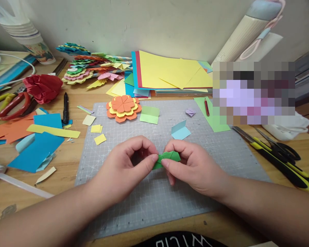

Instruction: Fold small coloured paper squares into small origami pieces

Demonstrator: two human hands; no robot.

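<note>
A small piece of folded green paper (172, 156) is held above the grey cutting mat (134, 206). My left hand (131, 161) pinches its left end between thumb and forefinger. At its middle and right side, my right hand (190, 163) grips it the same way, the other fingers curled behind. Beyond the hands lie a folded light blue paper (181, 131), a creased light green paper (149, 115) and a small folded purple paper (190, 112). An orange and yellow layered paper flower (124, 108) rests at the mat's back left.
Right of the mat are a yellow and black utility knife (280, 163) and black scissors (285, 151). Paper scraps (38, 147), a black marker (65, 108) and red-handled scissors (15, 106) lie left. Coloured sheets (170, 70) and paper flowers (79, 68) line the wall.
</note>
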